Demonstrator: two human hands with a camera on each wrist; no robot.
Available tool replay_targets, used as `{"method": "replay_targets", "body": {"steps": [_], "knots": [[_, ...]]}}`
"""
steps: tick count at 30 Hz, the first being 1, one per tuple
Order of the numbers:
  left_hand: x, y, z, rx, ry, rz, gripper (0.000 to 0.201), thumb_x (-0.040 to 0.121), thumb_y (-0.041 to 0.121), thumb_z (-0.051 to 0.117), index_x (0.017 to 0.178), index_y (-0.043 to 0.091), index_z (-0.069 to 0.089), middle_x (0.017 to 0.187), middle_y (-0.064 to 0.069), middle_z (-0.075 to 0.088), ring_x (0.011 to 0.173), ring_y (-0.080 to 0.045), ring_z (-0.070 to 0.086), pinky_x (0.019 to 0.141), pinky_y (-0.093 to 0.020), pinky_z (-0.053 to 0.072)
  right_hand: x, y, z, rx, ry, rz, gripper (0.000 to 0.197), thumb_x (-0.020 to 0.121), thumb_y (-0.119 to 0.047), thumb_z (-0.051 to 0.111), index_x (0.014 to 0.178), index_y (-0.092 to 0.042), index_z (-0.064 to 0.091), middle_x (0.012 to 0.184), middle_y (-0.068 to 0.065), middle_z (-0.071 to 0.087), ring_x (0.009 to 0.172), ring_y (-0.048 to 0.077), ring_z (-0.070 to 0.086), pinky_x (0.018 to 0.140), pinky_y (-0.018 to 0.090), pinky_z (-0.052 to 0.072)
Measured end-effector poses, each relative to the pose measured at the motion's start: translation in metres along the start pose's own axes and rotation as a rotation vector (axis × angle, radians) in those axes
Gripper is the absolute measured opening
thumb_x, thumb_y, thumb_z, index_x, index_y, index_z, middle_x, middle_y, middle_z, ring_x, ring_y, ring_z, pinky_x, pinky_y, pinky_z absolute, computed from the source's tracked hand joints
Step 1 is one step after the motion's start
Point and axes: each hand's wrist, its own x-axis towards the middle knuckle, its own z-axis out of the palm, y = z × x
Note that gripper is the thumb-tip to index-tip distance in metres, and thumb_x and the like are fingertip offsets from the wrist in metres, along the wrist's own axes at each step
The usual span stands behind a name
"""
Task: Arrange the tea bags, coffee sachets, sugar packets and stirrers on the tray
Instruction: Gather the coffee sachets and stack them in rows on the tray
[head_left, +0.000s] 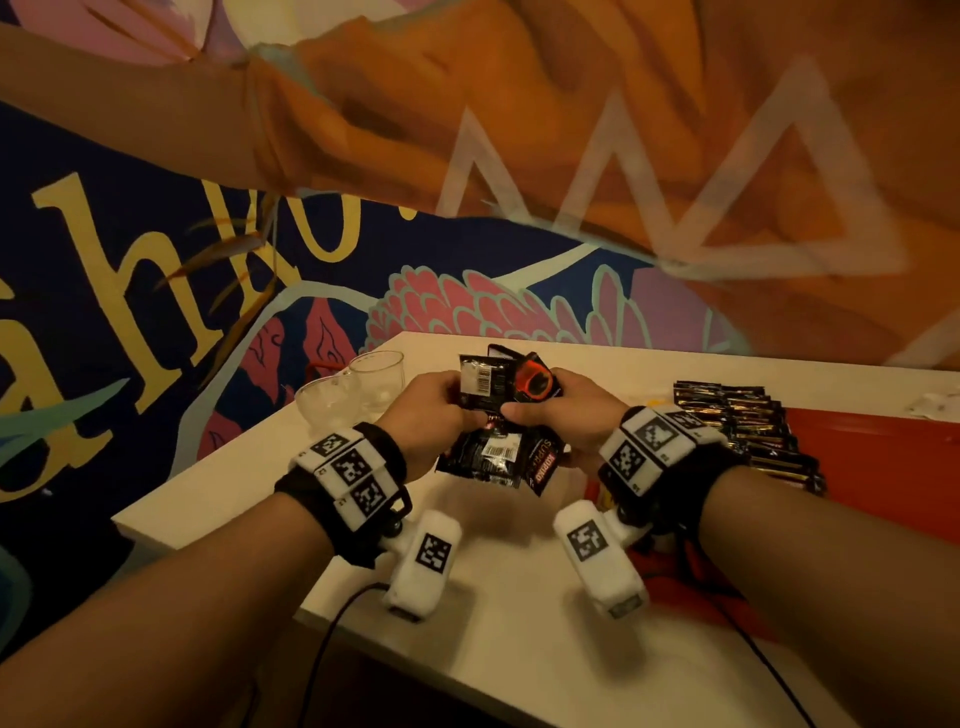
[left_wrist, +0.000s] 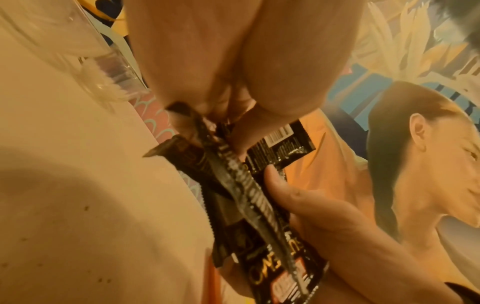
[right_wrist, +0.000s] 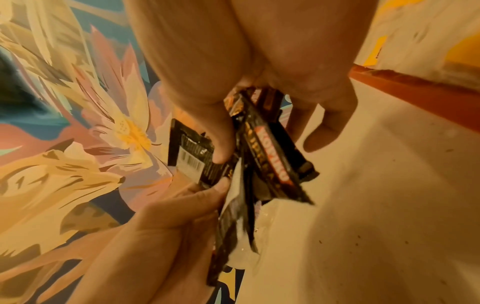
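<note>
So, starting at the left edge of the head view, two clear plastic cups (head_left: 353, 395) are sitting together on the white table (head_left: 498, 597) right by the painted wall (head_left: 156, 291). Next over, the left hand (head_left: 426, 415) is making its grip on a bunch of black coffee sachets (head_left: 498, 415), thumb and fingers pinching the pack's left side, and the whole bunch is being held up above the table between the two hands. The right hand (head_left: 566, 415) is doing the same on the other side, thumb pressing across the front of the sachets.

The left wrist camera is showing stuff the head view isn't: the sachets (left_wrist: 249, 205) edge-on, fanned a bit, with the right thumb (left_wrist: 285, 191) lying against them, plus the base of a cup (left_wrist: 109, 67). The right wrist camera is giving the opposite angle, with the sachets (right_wrist: 259, 160) wedged between thumb and fingers, a red logo and a barcode facing out, and the left hand (right_wrist: 168, 226) coming in from below.

Only the head view is catching the far right: a row of dark, gold-edged sachets (head_left: 748, 431) overlapping on a red tray (head_left: 857, 467), well apart from the hands. Can't tell what the small white things at the table's far right edge are.
</note>
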Motion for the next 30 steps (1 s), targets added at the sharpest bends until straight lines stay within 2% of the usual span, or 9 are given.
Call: {"method": "replay_targets", "body": {"steps": [4,7,10,12,15,17,23,27,30], "knots": [[0.005,0.001,0.009,-0.041,-0.002,-0.004,0.039,0.093,-0.012,0.053,0.125,0.007,0.064,0.114,-0.015,0.071,0.107,-0.031,0.068,0.095,-0.051,0.055,-0.002,-0.004,0.001,-0.061,-0.024,-0.099,0.028,0.086,-0.013,0.074,0.112,-0.018,0.065,0.106,0.010,0.073,0.098,0.027,0.070,0.093,0.047,0.055],[0.009,0.002,0.015,-0.104,0.001,-0.029,0.038,0.093,-0.012,0.052,0.125,0.006,0.064,0.114,-0.019,0.071,0.105,-0.036,0.069,0.091,-0.053,0.056,-0.005,0.000,0.001,-0.022,0.019,-0.147,0.023,0.088,-0.011,0.071,0.107,-0.021,0.062,0.106,0.009,0.071,0.098,0.024,0.069,0.087,0.042,0.057],[0.010,0.002,0.022,-0.181,0.011,-0.057,0.037,0.092,-0.014,0.050,0.122,0.002,0.064,0.113,-0.022,0.070,0.104,-0.039,0.068,0.083,-0.048,0.058,-0.003,0.009,0.002,-0.008,0.139,-0.186,0.036,0.084,-0.018,0.076,0.110,-0.025,0.053,0.110,0.001,0.067,0.102,0.021,0.066,0.094,0.046,0.054],[0.011,0.001,0.027,-0.197,0.014,-0.066,0.037,0.092,-0.015,0.050,0.121,0.002,0.065,0.113,-0.023,0.070,0.104,-0.039,0.068,0.083,-0.047,0.058,-0.003,0.011,0.002,0.003,0.164,-0.191,0.042,0.082,-0.021,0.078,0.113,-0.025,0.050,0.111,0.000,0.066,0.104,0.022,0.065,0.095,0.048,0.053],[0.012,-0.004,0.029,-0.177,0.005,-0.073,0.039,0.090,-0.016,0.051,0.120,0.004,0.066,0.112,-0.022,0.071,0.103,-0.038,0.069,0.085,-0.050,0.058,-0.002,0.013,0.000,0.030,0.122,-0.195,0.036,0.079,-0.012,0.081,0.100,-0.027,0.055,0.102,0.001,0.068,0.100,0.024,0.067,0.092,0.047,0.055],[0.012,-0.006,0.030,-0.167,0.006,-0.078,0.041,0.089,-0.017,0.051,0.121,0.005,0.066,0.112,-0.021,0.071,0.103,-0.037,0.069,0.087,-0.050,0.058,0.000,0.017,-0.002,0.036,0.139,-0.195,0.040,0.077,-0.007,0.082,0.097,-0.029,0.055,0.103,0.002,0.069,0.101,0.024,0.068,0.093,0.049,0.054],[0.011,-0.011,0.033,-0.179,0.101,-0.034,0.031,0.090,-0.010,0.061,0.119,0.001,0.065,0.116,-0.022,0.068,0.104,-0.036,0.068,0.094,-0.050,0.055,0.006,0.019,0.002,-0.002,0.215,-0.232,0.045,0.075,-0.007,0.080,0.111,-0.025,0.060,0.108,0.002,0.070,0.100,0.024,0.068,0.093,0.051,0.054],[0.006,-0.009,0.034,-0.228,0.167,0.004,0.025,0.089,-0.004,0.067,0.112,0.007,0.064,0.108,-0.017,0.063,0.095,-0.031,0.067,0.087,-0.048,0.057,0.009,0.017,0.001,-0.010,0.261,-0.229,0.046,0.077,-0.008,0.078,0.116,-0.025,0.060,0.109,0.000,0.070,0.101,0.024,0.067,0.092,0.051,0.054],[0.003,-0.007,0.031,-0.206,0.229,0.050,0.033,0.086,0.001,0.073,0.114,0.017,0.064,0.112,-0.006,0.056,0.096,-0.022,0.064,0.080,-0.043,0.059,0.008,0.013,-0.007,0.007,0.304,-0.196,0.046,0.078,-0.006,0.077,0.118,-0.022,0.061,0.109,0.001,0.070,0.101,0.024,0.067,0.092,0.050,0.054]]}}
